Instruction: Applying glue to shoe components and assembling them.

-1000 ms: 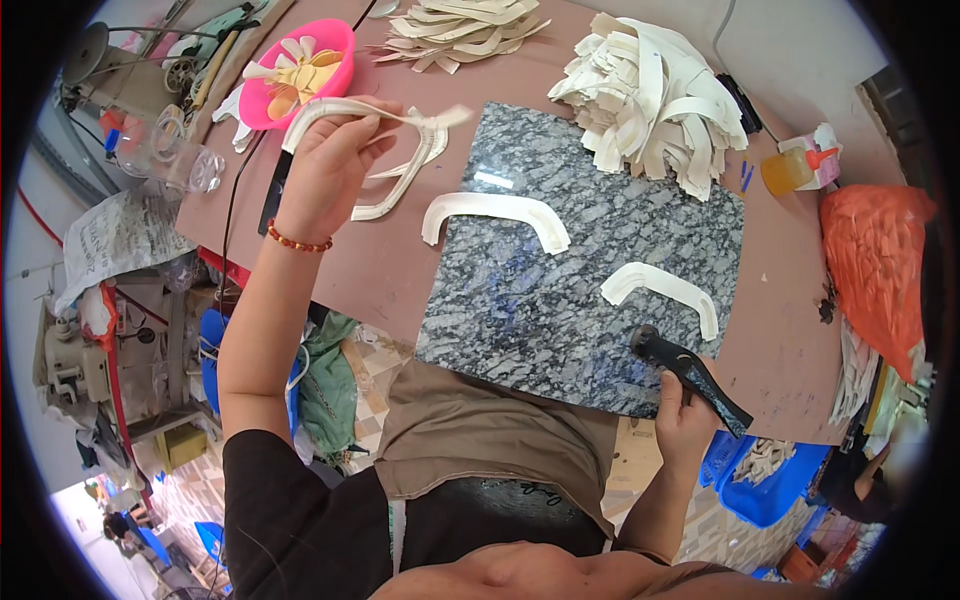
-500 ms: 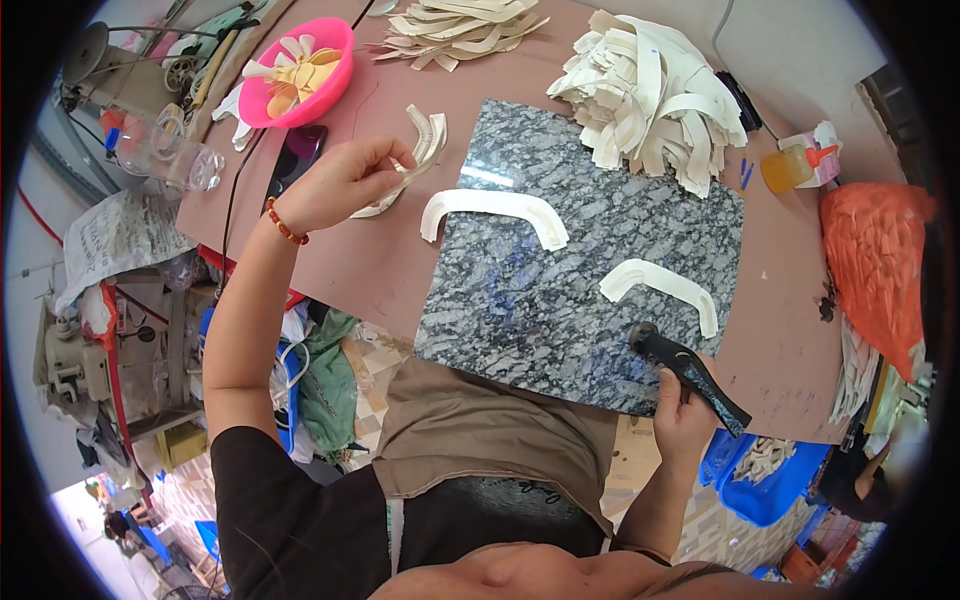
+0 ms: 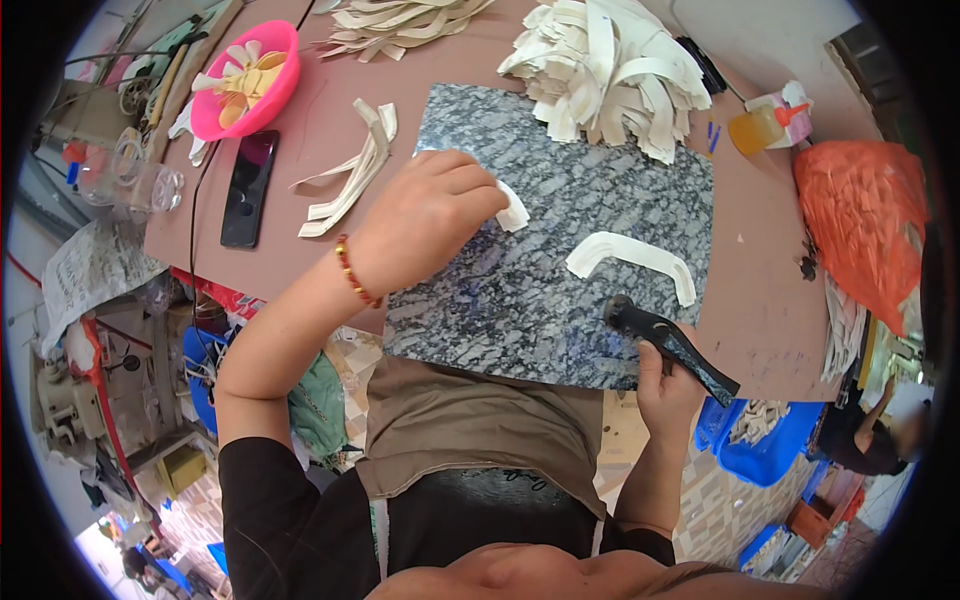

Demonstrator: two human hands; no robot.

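Observation:
On the speckled grey stone slab [image 3: 500, 310], my left hand [image 3: 430, 215] is closed over a white curved strip [image 3: 513, 207]. Only one end of that strip shows past the fingers, and the fingertips are partly hidden. A second white curved strip [image 3: 630, 250] lies bent like a bracket on the slab to the right. My right hand [image 3: 670, 390] grips a black-handled hammer [image 3: 690, 357] at the slab's near right edge, with its head [image 3: 618, 310] over the slab. Left of the slab, a few cream strips [image 3: 355, 175] lie on the table.
A large pile of white strips [image 3: 610, 75] stands behind the slab, and another pile [image 3: 405, 22] lies farther left. Also on the brown table [image 3: 760, 330] are a pink bowl [image 3: 285, 85], a phone [image 3: 248, 190] and a bottle of yellow liquid [image 3: 755, 130]. An orange bag [image 3: 860, 225] sits at right.
My left hand has moved right from the loose strips to the strip on the slab and covers most of it. Strips it was touching now lie on the table. The hammer stays in my right hand.

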